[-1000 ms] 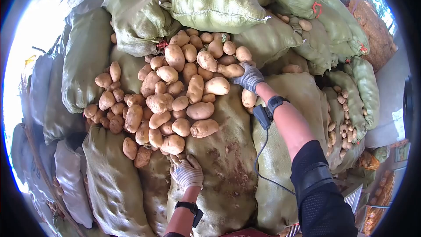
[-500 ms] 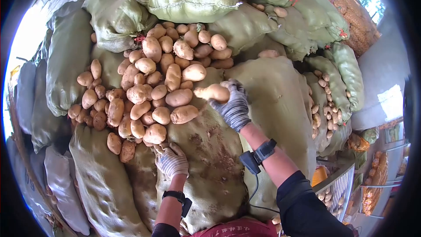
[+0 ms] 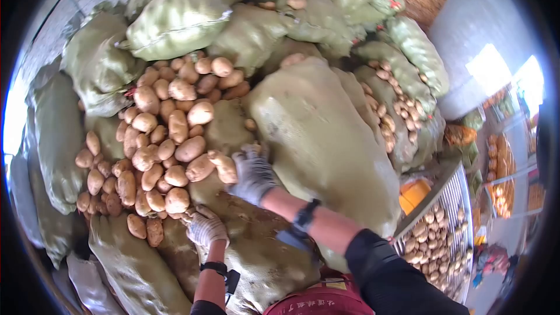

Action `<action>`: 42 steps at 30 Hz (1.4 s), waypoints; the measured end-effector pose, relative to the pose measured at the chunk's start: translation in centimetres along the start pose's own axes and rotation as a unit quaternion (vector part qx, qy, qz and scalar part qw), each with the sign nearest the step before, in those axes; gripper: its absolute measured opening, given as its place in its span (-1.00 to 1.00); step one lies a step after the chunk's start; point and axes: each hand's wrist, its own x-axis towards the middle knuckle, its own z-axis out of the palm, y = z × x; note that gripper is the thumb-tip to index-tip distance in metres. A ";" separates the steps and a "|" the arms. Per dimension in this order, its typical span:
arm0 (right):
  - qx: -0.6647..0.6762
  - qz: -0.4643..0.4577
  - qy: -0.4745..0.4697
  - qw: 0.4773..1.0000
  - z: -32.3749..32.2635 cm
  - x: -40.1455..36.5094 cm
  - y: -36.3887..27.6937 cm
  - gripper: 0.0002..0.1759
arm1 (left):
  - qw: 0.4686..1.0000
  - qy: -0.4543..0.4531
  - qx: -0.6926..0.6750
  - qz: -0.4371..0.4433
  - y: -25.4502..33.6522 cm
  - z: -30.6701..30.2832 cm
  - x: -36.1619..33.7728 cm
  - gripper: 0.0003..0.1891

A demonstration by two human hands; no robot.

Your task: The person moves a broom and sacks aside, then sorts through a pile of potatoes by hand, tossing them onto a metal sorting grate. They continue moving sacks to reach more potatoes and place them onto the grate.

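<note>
My right hand (image 3: 252, 176), in a grey striped glove, grips an oblong knobbly potato (image 3: 223, 167) at the right edge of a heap. My left hand (image 3: 207, 228), in a pale striped glove, is at the heap's lower edge. Its fingers are curled in by the sack cloth and the lowest potatoes; what they pinch is hidden. The heap of loose tan potatoes (image 3: 177, 126) rests on green woven sacks. Below the right forearm lies a dirt-stained sack (image 3: 256, 256). One small potato (image 3: 251, 124) shows beyond my right hand.
Full green sacks (image 3: 178, 14) are stacked behind the heap, and a large bulging sack (image 3: 318, 134) lies to its right. At lower right, a slatted metal rack (image 3: 465, 245) holds many small potatoes beside a yellow object (image 3: 414, 195). A grey sack (image 3: 96, 289) lies at lower left.
My right hand has moved left and down with the potato, bringing it against the heap's right edge. My left hand stays by the lower edge. The view has swung right.
</note>
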 end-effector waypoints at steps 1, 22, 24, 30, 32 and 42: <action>0.028 0.023 0.046 0.998 0.1 0.0 -0.9 -0.29 | 0.999 -0.021 0.036 -0.002 -0.4 0.5 0.4 -0.45; 0.595 0.456 0.510 0.422 -22.5 -66.2 27.7 -0.17 | 0.998 -0.005 0.039 0.041 -1.4 3.2 2.1 -0.36; 0.510 0.493 0.596 0.376 -23.8 -76.6 28.0 -0.19 | 0.998 -0.011 0.040 0.041 -1.7 3.2 2.2 -0.37; 0.347 0.479 0.700 0.400 -33.5 -74.8 39.1 -0.23 | 0.999 -0.020 0.046 0.014 -1.3 1.5 0.6 -0.44; 0.414 0.421 0.583 0.558 -32.7 -61.4 42.8 -0.33 | 0.999 0.014 0.032 0.003 -1.1 1.6 0.7 -0.49; 0.169 -0.104 -0.109 0.974 -10.2 6.8 3.6 -0.24 | 1.000 -0.008 0.002 -0.004 -0.8 1.4 0.3 -0.39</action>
